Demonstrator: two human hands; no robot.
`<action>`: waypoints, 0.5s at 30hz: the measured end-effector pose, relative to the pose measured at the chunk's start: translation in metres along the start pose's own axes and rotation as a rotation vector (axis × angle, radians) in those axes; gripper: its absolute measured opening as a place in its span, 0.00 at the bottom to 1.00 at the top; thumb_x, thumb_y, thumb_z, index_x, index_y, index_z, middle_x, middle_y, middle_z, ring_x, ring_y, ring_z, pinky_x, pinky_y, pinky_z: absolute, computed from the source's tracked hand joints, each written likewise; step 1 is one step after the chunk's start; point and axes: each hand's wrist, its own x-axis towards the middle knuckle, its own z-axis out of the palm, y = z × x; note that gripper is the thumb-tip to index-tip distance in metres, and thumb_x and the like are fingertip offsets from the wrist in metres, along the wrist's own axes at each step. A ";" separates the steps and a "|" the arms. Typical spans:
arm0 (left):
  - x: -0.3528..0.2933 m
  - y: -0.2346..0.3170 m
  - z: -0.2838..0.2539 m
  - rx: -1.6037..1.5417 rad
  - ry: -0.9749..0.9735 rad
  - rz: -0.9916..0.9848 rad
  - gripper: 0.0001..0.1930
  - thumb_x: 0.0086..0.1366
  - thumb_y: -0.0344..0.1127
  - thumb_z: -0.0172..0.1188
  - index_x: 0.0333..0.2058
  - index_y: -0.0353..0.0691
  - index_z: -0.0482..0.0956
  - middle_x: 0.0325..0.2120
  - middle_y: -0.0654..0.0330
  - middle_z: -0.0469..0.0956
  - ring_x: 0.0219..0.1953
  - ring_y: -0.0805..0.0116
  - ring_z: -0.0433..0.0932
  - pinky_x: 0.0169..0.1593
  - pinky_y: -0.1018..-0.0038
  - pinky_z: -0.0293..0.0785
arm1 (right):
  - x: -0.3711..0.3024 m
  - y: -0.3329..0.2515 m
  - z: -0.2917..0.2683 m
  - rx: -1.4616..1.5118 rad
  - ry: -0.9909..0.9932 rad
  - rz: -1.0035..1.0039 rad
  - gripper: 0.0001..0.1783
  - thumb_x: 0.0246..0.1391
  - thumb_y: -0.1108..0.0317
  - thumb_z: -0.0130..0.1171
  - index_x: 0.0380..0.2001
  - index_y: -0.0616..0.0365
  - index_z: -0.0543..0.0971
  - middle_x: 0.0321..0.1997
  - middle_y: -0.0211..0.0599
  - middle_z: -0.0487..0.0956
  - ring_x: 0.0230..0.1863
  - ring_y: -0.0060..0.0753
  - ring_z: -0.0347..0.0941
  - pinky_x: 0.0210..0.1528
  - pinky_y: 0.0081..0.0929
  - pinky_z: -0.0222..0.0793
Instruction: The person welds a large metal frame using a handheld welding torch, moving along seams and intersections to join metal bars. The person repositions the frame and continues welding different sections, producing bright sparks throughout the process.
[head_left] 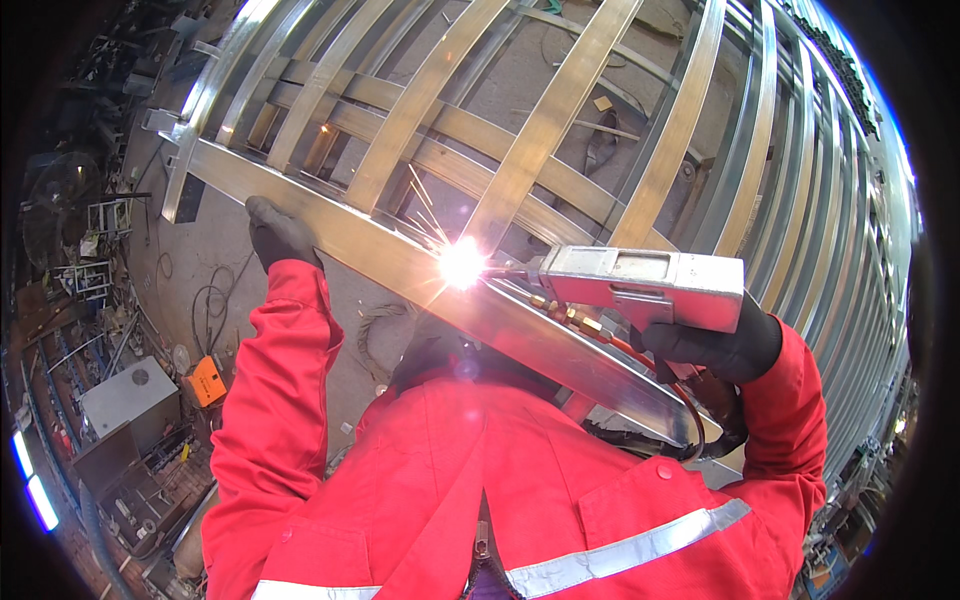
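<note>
The right hand (715, 345) grips a welding gun (645, 288), sparking mid-weld on the metal bar (340, 235). The left hand (278, 232) clasps that bar. Other joints on the frame (560, 110) look joined already.

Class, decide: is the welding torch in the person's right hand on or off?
On: a bright arc with flying sparks burns at the welding torch tip on the metal bar.

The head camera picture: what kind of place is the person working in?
Most likely a metal fabrication or welding workshop. The right hand holds a welding tool that throws bright sparks on a large frame of metal bars. The left hand rests on the frame, and machines and cables lie on the floor.
</note>
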 end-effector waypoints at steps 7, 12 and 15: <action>0.008 -0.008 -0.001 0.049 -0.012 0.052 0.28 0.74 0.53 0.34 0.26 0.31 0.63 0.24 0.53 0.65 0.28 0.57 0.62 0.37 0.58 0.63 | 0.001 0.002 0.002 0.001 0.005 -0.025 0.25 0.57 0.72 0.62 0.58 0.63 0.72 0.33 0.36 0.80 0.24 0.25 0.78 0.26 0.25 0.75; 0.005 -0.006 0.001 0.004 -0.001 0.051 0.28 0.74 0.53 0.33 0.27 0.31 0.65 0.24 0.53 0.66 0.28 0.57 0.62 0.37 0.59 0.64 | -0.001 -0.001 -0.002 -0.043 -0.001 -0.040 0.25 0.57 0.72 0.64 0.58 0.63 0.74 0.39 0.34 0.81 0.34 0.22 0.75 0.37 0.26 0.74; 0.001 0.000 0.001 -0.018 -0.022 0.009 0.28 0.74 0.52 0.33 0.28 0.31 0.67 0.24 0.55 0.66 0.27 0.58 0.63 0.37 0.60 0.65 | -0.002 0.007 -0.004 -0.091 0.010 -0.105 0.25 0.57 0.73 0.64 0.58 0.63 0.75 0.40 0.34 0.81 0.35 0.23 0.75 0.38 0.26 0.74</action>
